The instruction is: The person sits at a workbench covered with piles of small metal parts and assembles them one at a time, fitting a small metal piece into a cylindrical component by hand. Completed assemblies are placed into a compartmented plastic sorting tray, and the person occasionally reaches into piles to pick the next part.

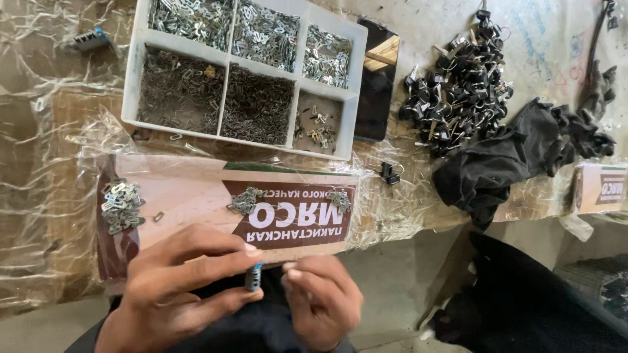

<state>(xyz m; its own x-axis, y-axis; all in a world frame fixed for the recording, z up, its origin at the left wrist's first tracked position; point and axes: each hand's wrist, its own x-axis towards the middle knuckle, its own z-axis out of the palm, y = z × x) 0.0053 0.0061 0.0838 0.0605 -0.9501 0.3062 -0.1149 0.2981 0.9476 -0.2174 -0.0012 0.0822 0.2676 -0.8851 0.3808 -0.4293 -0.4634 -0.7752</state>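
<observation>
I am keeping the loose heap of small silvery metal clips (pixel 121 205) at the left of the plastic-wrapped counter (pixel 39 216), within reach. My left hand (pixel 186 287) is clamping its grip on a small grey-and-blue cylindrical piece (pixel 253 278), upright at my lap, while my right hand (pixel 324 301) is pinching together beside it, steadying.

left hand (pixel 180 287): fingers bent, thumb and pointer pinched shut | right hand (pixel 320 297): curled, fingertips close to the left hand's
</observation>
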